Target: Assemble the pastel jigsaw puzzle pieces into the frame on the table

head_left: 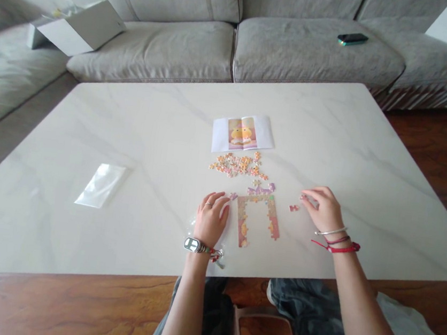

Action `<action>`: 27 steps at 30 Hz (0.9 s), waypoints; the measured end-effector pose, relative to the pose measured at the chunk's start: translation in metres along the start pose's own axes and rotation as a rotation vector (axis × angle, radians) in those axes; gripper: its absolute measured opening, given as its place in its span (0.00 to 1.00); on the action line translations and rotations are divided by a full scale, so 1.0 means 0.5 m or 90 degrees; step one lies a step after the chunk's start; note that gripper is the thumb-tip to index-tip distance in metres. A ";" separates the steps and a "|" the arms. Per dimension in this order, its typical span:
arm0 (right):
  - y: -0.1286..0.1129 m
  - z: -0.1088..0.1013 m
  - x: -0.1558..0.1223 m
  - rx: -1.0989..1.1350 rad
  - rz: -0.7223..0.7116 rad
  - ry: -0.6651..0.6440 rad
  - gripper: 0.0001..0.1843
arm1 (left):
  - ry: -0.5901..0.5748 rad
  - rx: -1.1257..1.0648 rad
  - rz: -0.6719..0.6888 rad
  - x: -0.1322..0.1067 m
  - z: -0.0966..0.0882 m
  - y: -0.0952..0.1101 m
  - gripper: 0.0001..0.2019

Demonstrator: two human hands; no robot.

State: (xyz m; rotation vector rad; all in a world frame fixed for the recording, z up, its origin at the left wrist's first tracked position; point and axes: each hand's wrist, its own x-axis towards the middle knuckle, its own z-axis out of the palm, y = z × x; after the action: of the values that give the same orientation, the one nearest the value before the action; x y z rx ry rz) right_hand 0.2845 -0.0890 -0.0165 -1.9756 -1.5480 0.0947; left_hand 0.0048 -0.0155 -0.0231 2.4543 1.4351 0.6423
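Note:
A partly joined jigsaw frame [257,217], shaped like an upside-down U, lies near the front edge of the white marble table [129,140]. My left hand [210,218] rests just left of it, fingers curled on the table, close to a loose piece [233,195]. My right hand [322,206] hovers to the right of the frame, its fingers pinched on a small puzzle piece. Another small piece [293,208] lies between that hand and the frame. Behind the frame sits a heap of loose pieces [237,165], and beyond it a folded reference picture [243,132].
A clear plastic bag [101,185] lies on the table's left side. A grey sofa [222,38] wraps round the far side, with a phone [351,39] and white boxes [80,27] on it. My knees and a small stool [265,333] show below the table edge.

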 end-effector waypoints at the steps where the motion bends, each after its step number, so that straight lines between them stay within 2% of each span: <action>1: -0.003 -0.003 -0.003 0.008 -0.024 -0.035 0.09 | -0.002 0.000 0.001 -0.001 0.000 0.000 0.11; 4: -0.009 -0.005 -0.010 0.008 -0.072 -0.116 0.05 | -0.009 -0.002 0.002 -0.003 -0.002 0.002 0.10; 7: -0.018 -0.005 -0.015 0.025 -0.075 -0.169 0.03 | -0.003 -0.006 0.004 -0.006 -0.004 0.005 0.10; 11: -0.041 -0.020 -0.027 0.133 0.007 -0.238 0.03 | 0.004 -0.025 0.032 -0.011 -0.006 0.015 0.10; 15: -0.065 -0.035 -0.059 0.358 0.086 -0.383 0.09 | 0.002 -0.058 0.077 -0.018 -0.006 0.031 0.10; 17: -0.076 -0.034 -0.079 0.407 0.100 -0.428 0.11 | -0.002 -0.070 0.091 -0.022 -0.006 0.040 0.10; 23: -0.100 -0.011 -0.120 0.421 0.091 -0.377 0.14 | -0.029 -0.133 0.124 -0.036 -0.009 0.076 0.10; 27: -0.106 -0.007 -0.124 0.471 0.107 -0.369 0.18 | -0.115 -0.235 0.137 -0.048 -0.006 0.120 0.10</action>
State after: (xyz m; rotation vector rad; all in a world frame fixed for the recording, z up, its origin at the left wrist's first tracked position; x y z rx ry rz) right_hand 0.2216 -0.1397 -0.0064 -1.5139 -1.3656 1.2129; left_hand 0.0395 -0.0659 -0.0025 2.3161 0.9001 0.6415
